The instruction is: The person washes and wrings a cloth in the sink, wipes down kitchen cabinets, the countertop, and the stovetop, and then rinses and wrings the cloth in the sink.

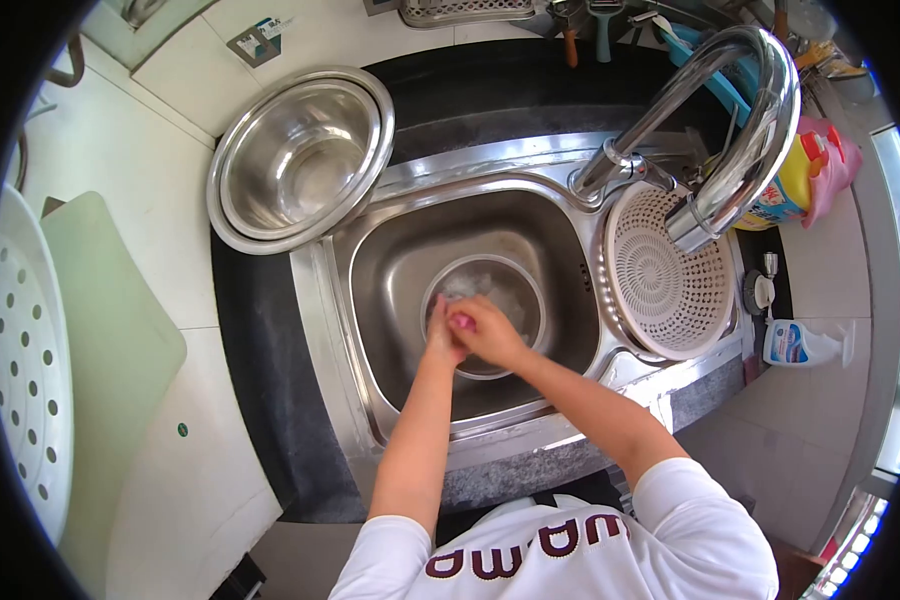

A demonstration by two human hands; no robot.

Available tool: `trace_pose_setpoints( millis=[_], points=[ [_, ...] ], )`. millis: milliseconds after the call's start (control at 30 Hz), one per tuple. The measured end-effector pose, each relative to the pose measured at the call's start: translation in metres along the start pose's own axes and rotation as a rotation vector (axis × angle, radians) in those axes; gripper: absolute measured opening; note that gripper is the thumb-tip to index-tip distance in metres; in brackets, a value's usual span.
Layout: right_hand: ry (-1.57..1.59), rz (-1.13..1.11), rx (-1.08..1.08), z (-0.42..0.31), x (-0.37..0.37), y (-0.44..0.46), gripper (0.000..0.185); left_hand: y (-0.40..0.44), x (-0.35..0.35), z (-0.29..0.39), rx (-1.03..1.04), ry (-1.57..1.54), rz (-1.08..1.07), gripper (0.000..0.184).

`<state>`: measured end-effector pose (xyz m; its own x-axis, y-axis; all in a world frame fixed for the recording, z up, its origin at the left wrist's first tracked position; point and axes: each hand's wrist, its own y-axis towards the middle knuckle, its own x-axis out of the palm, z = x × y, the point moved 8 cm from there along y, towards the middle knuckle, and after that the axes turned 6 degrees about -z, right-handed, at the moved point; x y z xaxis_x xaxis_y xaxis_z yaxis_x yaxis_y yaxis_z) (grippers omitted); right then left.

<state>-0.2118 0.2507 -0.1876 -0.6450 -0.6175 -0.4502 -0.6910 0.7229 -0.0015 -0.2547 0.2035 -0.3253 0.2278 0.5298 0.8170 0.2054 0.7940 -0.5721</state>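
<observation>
My left hand (pixel 444 332) and my right hand (pixel 487 328) are pressed together over a round metal bowl (pixel 536 292) in the sink. Both hands look closed. A small pinkish patch shows between them, but whether it is an object or a fingertip I cannot tell. The bowl stands on the bottom of the stainless steel sink (pixel 390 270). Something pale and shiny, like water or foam, is visible inside it beyond my fingers. My hands and wrists cover its near left part.
Nested steel basins (pixel 310 165) stand left of the sink. A white colander (pixel 670 270) sits at its right, beneath the curved faucet (pixel 770 110). Beyond are a spray bottle (pixel 805 344) and a yellow and pink container (pixel 805 175). A green cutting board (pixel 110 300) is at far left.
</observation>
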Motion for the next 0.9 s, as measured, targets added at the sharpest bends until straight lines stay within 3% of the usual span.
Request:
trace_pose_setpoints(
  millis=[67,100,133,200,233,267,333,367,433,500,533,567,600,633,667,700,733,767,800,867,900],
  points=[
    [-0.201,0.062,-0.085,-0.067,-0.004,-0.011,0.022,0.014,-0.032,0.002,0.242,-0.063,-0.057,0.041],
    [-0.257,0.027,-0.153,-0.084,0.003,-0.014,0.022,-0.015,0.018,0.011,0.182,0.035,0.054,0.031],
    [-0.313,-0.005,-0.223,-0.095,0.008,-0.015,0.022,-0.012,0.021,0.006,0.178,0.038,0.051,0.031],
    [-0.275,0.101,-0.176,-0.075,0.004,-0.006,0.014,-0.012,0.026,0.015,0.486,-0.059,0.0,0.03],
    [-0.235,0.201,-0.132,-0.06,-0.002,0.0,0.012,0.012,0.01,0.012,0.324,-0.019,-0.428,0.028],
    [-0.231,0.2,-0.132,-0.046,-0.005,0.004,0.012,0.007,0.007,0.02,0.326,-0.017,-0.424,0.028],
    [-0.433,0.091,0.045,0.0,-0.017,0.013,0.016,-0.001,0.02,-0.001,-0.128,-0.049,-0.409,0.025],
    [-0.508,0.06,0.033,0.018,-0.021,0.015,0.014,-0.023,0.047,0.002,0.036,0.128,0.07,0.032],
    [-0.645,-0.058,0.046,0.044,-0.024,0.014,0.016,-0.027,0.038,0.012,0.102,0.228,0.137,0.033],
    [-0.713,-0.017,0.101,0.059,-0.009,0.011,0.021,-0.047,0.04,0.034,0.235,0.525,0.341,0.043],
    [-0.785,0.03,0.164,0.063,-0.006,0.004,0.028,-0.043,0.035,0.032,0.236,0.52,0.342,0.043],
    [-0.894,-0.214,0.225,0.071,0.015,-0.005,0.04,-0.036,0.023,0.028,0.214,0.667,0.414,0.049],
    [-0.895,-0.213,0.224,0.071,0.012,-0.006,0.04,-0.03,0.012,0.029,0.191,0.817,0.485,0.056],
    [-0.857,-0.398,0.162,0.075,0.021,-0.008,0.04,-0.018,0.009,0.02,0.071,0.776,0.285,0.082],
    [-0.813,-0.583,0.1,0.07,0.028,-0.011,0.039,-0.015,0.004,0.018,0.072,0.776,0.285,0.082],
    [-0.673,-0.512,0.245,0.072,0.012,-0.004,0.037,-0.013,-0.002,0.016,0.095,0.697,0.321,0.08],
    [-0.675,-0.512,0.243,0.081,0.02,0.0,0.037,-0.011,-0.005,0.014,0.119,0.615,0.355,0.078],
    [-0.32,-0.377,0.426,0.111,0.028,0.003,0.036,-0.035,0.025,0.008,-0.012,0.539,0.447,0.068],
    [0.038,-0.229,0.593,0.132,0.031,0.002,0.035,-0.035,0.025,0.008,-0.013,0.542,0.443,0.068],
    [0.155,-0.184,0.206,0.074,0.019,0.009,0.029,-0.023,0.025,-0.004,-0.081,0.123,0.257,0.052],
    [0.17,-0.173,0.032,0.032,0.01,0.007,0.025,-0.017,0.023,0.001,-0.016,0.098,0.178,0.044]
  ],
)
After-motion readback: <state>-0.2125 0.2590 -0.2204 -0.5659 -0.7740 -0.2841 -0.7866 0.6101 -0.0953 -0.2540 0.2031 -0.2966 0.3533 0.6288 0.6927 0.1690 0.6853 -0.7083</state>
